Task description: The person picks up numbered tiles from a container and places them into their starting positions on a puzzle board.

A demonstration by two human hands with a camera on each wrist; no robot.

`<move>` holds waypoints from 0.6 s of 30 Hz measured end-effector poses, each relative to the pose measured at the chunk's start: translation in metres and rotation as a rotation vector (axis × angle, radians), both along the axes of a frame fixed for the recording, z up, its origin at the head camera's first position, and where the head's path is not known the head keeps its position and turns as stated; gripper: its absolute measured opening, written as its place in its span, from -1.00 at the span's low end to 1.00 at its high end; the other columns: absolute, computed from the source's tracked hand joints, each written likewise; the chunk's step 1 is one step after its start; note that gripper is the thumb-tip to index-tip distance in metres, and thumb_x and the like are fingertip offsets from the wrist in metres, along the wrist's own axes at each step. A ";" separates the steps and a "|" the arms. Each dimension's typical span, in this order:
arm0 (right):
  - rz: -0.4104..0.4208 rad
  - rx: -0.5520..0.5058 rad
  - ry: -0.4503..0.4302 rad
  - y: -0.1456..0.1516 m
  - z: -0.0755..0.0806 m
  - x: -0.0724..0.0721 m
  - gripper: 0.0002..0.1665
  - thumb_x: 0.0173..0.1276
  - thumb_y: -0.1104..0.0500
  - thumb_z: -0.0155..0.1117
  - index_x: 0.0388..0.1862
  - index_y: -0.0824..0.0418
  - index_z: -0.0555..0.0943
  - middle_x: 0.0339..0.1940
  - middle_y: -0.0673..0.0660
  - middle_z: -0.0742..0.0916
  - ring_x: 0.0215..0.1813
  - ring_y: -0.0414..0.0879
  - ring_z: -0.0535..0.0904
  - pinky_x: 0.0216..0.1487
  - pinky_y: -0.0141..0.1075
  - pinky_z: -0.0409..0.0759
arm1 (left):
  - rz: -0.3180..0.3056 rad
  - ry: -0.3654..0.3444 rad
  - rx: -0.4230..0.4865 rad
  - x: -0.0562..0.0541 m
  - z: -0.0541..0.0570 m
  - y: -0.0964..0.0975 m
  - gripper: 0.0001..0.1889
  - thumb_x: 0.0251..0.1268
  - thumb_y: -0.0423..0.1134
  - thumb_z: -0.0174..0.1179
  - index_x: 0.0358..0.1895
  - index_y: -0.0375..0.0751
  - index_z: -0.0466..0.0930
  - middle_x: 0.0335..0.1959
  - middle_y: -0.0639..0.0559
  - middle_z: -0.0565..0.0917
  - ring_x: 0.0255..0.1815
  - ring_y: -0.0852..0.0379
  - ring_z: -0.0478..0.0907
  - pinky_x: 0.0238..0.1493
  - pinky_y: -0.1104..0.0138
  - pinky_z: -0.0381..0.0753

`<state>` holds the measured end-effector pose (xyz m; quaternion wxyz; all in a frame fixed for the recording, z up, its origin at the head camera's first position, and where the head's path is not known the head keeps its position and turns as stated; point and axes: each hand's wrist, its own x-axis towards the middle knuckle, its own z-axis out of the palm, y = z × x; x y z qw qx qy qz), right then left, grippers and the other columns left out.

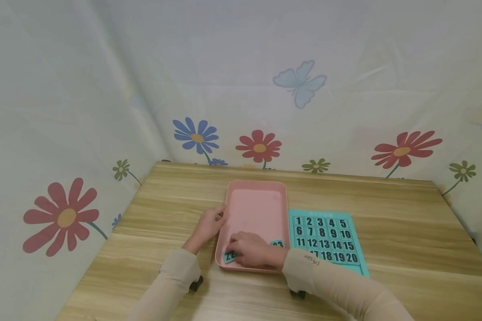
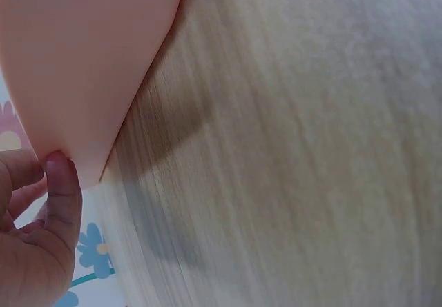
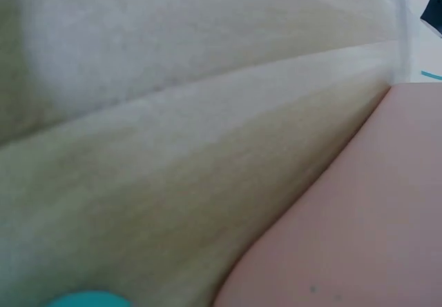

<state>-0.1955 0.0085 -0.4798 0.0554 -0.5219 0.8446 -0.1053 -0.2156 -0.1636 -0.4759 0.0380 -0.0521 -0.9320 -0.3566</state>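
A pink tray (image 1: 257, 214) lies on the table, and my left hand (image 1: 208, 226) grips its left rim. In the left wrist view the thumb of my left hand (image 2: 41, 224) presses the outer wall of the tray (image 2: 90, 58), with the other fingers at the rim. Inside the tray's near end, my right hand (image 1: 251, 249) pinches a teal tile marked 22 (image 1: 229, 256) near the left corner. Another teal tile, marked 23 (image 1: 277, 243), lies by the right wall, partly hidden by that hand. The right wrist view does not show my right hand.
To the tray's right lies a teal number board (image 1: 325, 238) with rows of numbered tiles, its lower part covered by my right sleeve (image 1: 317, 272). The wooden table (image 1: 409, 232) meets a flower-printed curtain (image 1: 345, 111) at the back and sides.
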 end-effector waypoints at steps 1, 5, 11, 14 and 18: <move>-0.005 -0.004 -0.003 0.000 -0.001 0.000 -0.66 0.06 0.14 0.25 -0.12 -0.01 0.61 -0.21 -0.10 0.56 -0.17 -0.30 0.45 -0.11 -0.46 0.49 | 0.002 -0.001 -0.002 0.000 0.000 0.000 -0.60 0.13 -0.38 0.09 0.08 -0.40 0.42 -0.27 -0.23 0.60 -0.29 -0.03 0.59 -0.30 0.28 0.62; -0.022 -0.024 0.007 0.001 -0.002 0.001 -0.65 0.04 0.15 0.24 -0.11 0.00 0.61 -0.22 -0.09 0.57 -0.19 -0.31 0.45 -0.14 -0.48 0.49 | 0.009 -0.003 0.004 0.000 -0.001 0.001 -0.61 0.13 -0.38 0.09 0.08 -0.39 0.42 -0.28 -0.22 0.60 -0.30 -0.03 0.59 -0.32 0.30 0.62; -0.052 -0.055 0.064 0.012 0.013 0.002 -0.67 0.05 0.09 0.24 -0.13 0.02 0.63 -0.32 -0.10 0.58 -0.31 -0.33 0.43 -0.31 -0.57 0.47 | -0.001 0.005 0.011 0.000 -0.001 0.001 -0.61 0.13 -0.39 0.08 0.07 -0.40 0.42 -0.29 -0.23 0.60 -0.30 -0.04 0.59 -0.32 0.30 0.63; -0.087 -0.059 0.028 0.024 0.024 0.001 -0.65 0.06 0.05 0.25 -0.11 0.04 0.62 -0.34 -0.10 0.57 -0.33 -0.34 0.41 -0.34 -0.59 0.45 | 0.003 -0.007 0.009 0.000 -0.002 0.001 -0.60 0.14 -0.38 0.08 0.09 -0.40 0.41 -0.27 -0.23 0.59 -0.27 -0.05 0.58 -0.29 0.29 0.62; -0.126 -0.093 -0.043 0.043 0.036 -0.002 -0.62 0.04 0.05 0.30 -0.11 0.10 0.62 -0.30 -0.05 0.57 -0.29 -0.29 0.41 -0.31 -0.53 0.46 | 0.003 -0.006 0.012 0.000 -0.002 0.001 -0.60 0.13 -0.39 0.08 0.09 -0.40 0.41 -0.26 -0.25 0.58 -0.25 -0.08 0.59 -0.26 0.27 0.63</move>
